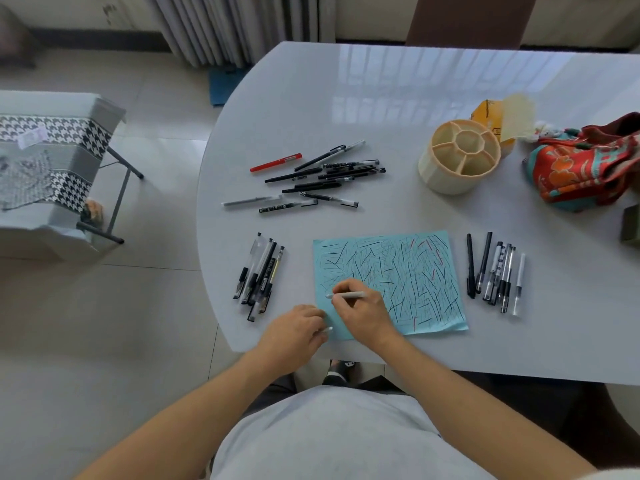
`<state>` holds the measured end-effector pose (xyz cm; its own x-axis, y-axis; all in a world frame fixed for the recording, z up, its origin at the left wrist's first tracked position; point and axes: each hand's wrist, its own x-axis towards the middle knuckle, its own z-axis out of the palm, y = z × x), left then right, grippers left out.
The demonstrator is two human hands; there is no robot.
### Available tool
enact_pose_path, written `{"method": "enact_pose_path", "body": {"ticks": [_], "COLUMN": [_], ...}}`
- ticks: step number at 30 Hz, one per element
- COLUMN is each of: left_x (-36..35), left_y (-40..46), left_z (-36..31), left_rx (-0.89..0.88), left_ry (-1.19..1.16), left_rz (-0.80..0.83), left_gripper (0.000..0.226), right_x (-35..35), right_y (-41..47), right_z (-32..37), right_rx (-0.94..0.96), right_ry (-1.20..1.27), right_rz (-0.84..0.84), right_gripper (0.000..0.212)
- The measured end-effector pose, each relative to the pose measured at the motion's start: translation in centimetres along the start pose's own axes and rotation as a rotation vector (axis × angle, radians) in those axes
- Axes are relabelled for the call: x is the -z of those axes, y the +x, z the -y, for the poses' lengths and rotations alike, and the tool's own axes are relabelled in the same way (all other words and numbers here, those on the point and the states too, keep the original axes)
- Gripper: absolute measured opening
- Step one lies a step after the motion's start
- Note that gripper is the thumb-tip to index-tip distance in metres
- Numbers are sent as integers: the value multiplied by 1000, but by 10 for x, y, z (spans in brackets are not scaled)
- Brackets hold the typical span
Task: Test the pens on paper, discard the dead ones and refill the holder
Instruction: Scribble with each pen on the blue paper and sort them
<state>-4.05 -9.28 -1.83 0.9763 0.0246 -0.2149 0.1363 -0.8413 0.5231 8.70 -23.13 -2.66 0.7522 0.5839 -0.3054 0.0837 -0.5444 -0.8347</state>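
My right hand (pixel 360 311) grips a white pen (pixel 349 295) lying nearly level, its tip over the left part of the light-blue paper (pixel 429 306), which is covered in black and red strokes. My left hand (pixel 294 332) sits at the paper's lower left corner and pinches a small white cap (pixel 327 329). A loose pile of pens (pixel 322 178) lies beyond the paper. One group of pens (pixel 259 275) lies left of the paper, another group (pixel 495 271) right of it. The cream pen holder (pixel 459 155) stands empty at the back right.
A red patterned cloth bag (pixel 585 164) and a yellow carton (pixel 491 116) sit behind and right of the holder. The grey table (pixel 398 81) curves away on the left, with a folding stool (pixel 59 161) on the floor beyond it.
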Motion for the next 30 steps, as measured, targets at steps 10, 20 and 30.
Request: {"method": "enact_pose_path", "body": {"ticks": [10, 20, 30], "left_x": [3, 10, 21], "left_y": [2, 5, 13], "left_z": [2, -1, -11], "left_rx": [22, 252, 256], "left_ry": [-23, -252, -254], "left_rz": [10, -42, -17], "left_gripper": [31, 23, 22], "right_x": [2, 25, 34], "right_y": [2, -7, -13], "right_z": [1, 7, 19], "right_rx": [64, -177, -212], "right_ry": [-117, 542, 657], "right_rz": [24, -1, 112], "right_gripper": [4, 5, 8]}}
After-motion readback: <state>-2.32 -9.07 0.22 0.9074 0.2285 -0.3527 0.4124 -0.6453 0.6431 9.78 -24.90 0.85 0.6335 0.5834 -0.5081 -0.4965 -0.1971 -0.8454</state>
